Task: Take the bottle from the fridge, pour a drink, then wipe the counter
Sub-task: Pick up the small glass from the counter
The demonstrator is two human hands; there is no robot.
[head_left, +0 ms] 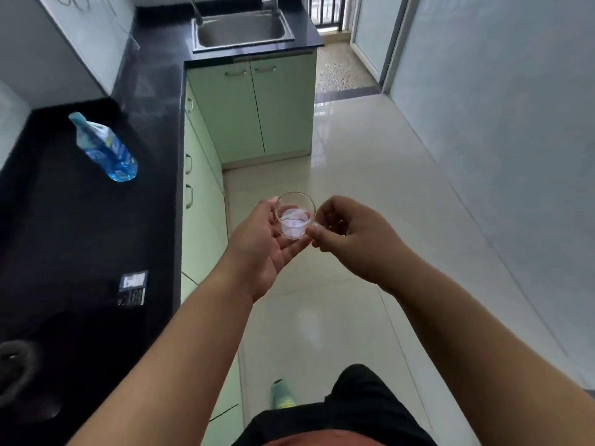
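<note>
The blue plastic bottle (104,148) with a pale cap stands on the black stone desk (80,220), well to the left of both hands; its blue-and-white label carries print too blurred to read, and blue liquid shows through its lower part. A small black card (132,288) with white lettering (also illegible) lies flat on the desk nearer the person. Out over the pale tiled floor (370,156), the small clear glass cup (294,215) is held upright between the hands. The left hand (262,243) lies open beneath and beside it, fingers relaxed, cradling its base. The right hand (346,231) pinches the cup's handle with curled fingers. What the cup contains cannot be told. A steel sink (243,30) sits in the far desk, above green cabinet doors (254,107).
</note>
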